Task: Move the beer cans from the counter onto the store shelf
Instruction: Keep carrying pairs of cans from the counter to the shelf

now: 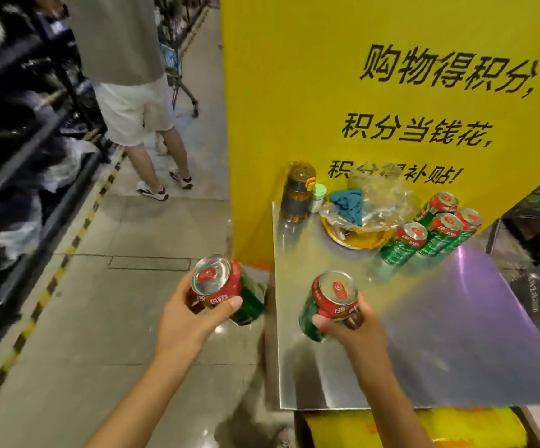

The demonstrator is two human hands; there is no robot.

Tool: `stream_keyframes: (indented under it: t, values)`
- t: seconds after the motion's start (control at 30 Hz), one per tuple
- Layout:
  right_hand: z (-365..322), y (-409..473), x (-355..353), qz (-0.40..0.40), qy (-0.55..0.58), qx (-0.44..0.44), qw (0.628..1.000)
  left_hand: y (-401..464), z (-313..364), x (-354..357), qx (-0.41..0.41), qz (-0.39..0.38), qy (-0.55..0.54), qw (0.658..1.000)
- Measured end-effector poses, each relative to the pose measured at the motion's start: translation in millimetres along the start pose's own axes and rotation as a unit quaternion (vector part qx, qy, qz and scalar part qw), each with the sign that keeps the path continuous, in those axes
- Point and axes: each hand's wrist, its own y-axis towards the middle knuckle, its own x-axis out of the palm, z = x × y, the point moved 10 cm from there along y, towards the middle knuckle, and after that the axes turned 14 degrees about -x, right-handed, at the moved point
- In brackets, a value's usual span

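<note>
Beer cans [226,289] [330,302] gripped one in each of the hands [191,321] [352,331]; left shelves [20,140] blurred

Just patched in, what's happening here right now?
A person is restocking beer. The left hand grips one green-and-red can out over the aisle floor, and the right hand grips a second can above the metal counter. Four more cans stand at the counter's back, next to a brown bottle and a plastic-covered yellow bowl. Another person stands by the dark shelves on the left.
</note>
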Motion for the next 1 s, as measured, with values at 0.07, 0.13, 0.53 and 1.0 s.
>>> stream_keyframes:
  t: [0.07, 0.13, 0.53, 1.0]
  values:
    - [-16, -12, 51, -0.023, 0.028, -0.003, 0.999, -18, 2, -59, 0.011, 0.050, -0.024, 0.998]
    - [-30, -23, 104, -0.056, 0.046, -0.005, 0.997, -37, -1, -120, 0.014, 0.099, -0.048, 0.994]
    - [-84, -102, 407, -0.317, 0.047, -0.021, 0.947, -173, -49, -428, -0.039, 0.408, -0.092, 0.907]
    - [-121, -84, 672, -0.494, 0.073, -0.051, 0.865, -148, -51, -587, -0.051, 0.544, -0.097, 0.832]
